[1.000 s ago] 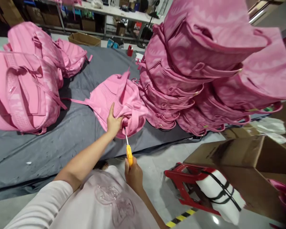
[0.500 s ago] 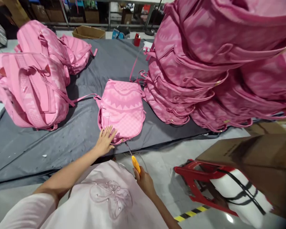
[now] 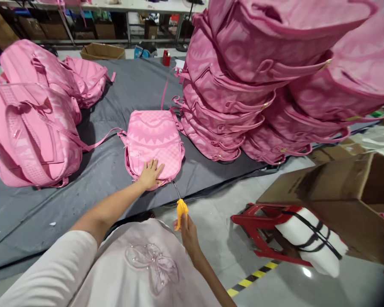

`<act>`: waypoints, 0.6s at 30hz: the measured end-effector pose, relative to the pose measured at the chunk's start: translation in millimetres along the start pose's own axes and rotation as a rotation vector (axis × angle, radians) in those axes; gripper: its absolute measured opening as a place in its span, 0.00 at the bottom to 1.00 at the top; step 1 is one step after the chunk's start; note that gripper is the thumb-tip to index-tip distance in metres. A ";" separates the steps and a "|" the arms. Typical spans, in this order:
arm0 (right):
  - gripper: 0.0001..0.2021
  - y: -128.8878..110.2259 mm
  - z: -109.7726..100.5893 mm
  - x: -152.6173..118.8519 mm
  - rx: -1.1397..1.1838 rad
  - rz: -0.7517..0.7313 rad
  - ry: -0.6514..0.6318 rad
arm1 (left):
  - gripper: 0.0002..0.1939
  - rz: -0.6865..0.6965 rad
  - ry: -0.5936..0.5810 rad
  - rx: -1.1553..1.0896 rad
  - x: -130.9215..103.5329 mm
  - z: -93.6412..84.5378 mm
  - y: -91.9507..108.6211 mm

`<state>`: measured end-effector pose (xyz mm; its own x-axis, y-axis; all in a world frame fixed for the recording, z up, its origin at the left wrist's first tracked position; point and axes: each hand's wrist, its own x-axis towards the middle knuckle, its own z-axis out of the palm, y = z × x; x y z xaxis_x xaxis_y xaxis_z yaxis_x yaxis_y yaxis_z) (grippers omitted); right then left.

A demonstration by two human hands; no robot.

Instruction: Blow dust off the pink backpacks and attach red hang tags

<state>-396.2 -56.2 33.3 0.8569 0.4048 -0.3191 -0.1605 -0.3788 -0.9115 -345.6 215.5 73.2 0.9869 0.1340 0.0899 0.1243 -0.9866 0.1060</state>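
A small pink backpack (image 3: 156,136) lies flat near the front edge of the grey-covered table (image 3: 128,85). My left hand (image 3: 151,175) rests on its lower front, fingers spread and holding nothing. To the right and lower down, my right hand (image 3: 188,230) is closed on a yellow-handled tool (image 3: 182,208), whose thin dark shaft points up at the bag's bottom edge. Whether the tip touches the bag I cannot tell. A thin pink strap runs from the bag's left side toward the larger backpacks.
Tall stacks of pink bags (image 3: 230,94) stand close on the right. Larger pink backpacks (image 3: 35,136) sit on the left. Beyond the table's front edge are a red stool (image 3: 256,230) with a white bundle (image 3: 310,238) and an open cardboard box (image 3: 313,183).
My left hand has slid right and up on the backpack. The yellow tool has turned in my right hand, showing more of its handle. The whole view has shifted.
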 end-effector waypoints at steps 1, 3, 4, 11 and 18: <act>0.30 3.3 2.2 4.3 0.034 0.018 -0.004 | 0.34 -0.039 -0.036 0.009 6.7 -0.7 2.4; 0.32 5.5 6.3 10.4 0.107 0.048 -0.014 | 0.22 -0.103 -0.066 0.008 16.5 -6.9 1.9; 0.32 4.3 8.0 11.8 0.146 0.053 -0.012 | 0.19 -0.127 -0.062 0.006 17.4 -12.0 -1.3; 0.32 -21.2 10.4 12.1 0.189 -0.131 0.055 | 0.27 -0.216 0.026 -0.020 -33.3 -52.8 -51.5; 0.29 -46.2 4.1 17.9 -0.100 -0.265 0.096 | 0.13 -0.262 0.606 -0.199 26.6 -137.3 -61.9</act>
<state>-375.4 -28.0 68.6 0.9056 0.4219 -0.0433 0.1200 -0.3528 -0.9280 -341.1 293.0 205.0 0.6880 0.4517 0.5680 0.2724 -0.8862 0.3748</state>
